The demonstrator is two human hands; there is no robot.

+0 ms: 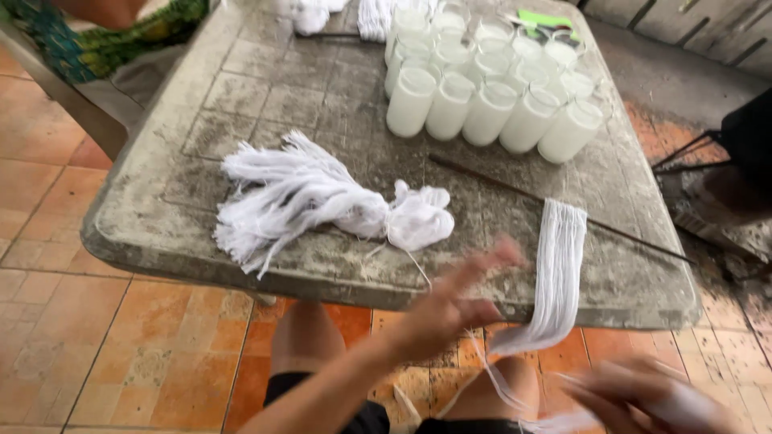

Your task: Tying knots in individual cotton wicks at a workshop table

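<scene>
Left hand (450, 309): fingers spread loose, grasping nothing, beside the white strings (555, 273) draped over the table (161, 225) edge. Right hand (643, 398) blurred; grip cannot be told, string ends trailing toward it. Tied string bundle (322, 201) and white candle glasses (482, 88) rest on the table.

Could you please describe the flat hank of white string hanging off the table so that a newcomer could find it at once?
Start at the grey table and follow its near edge toward the thin dark rod. The hank of string drapes over that rod and off the edge, flat and straight, unlike the bushy tied bundle nearby.
</scene>
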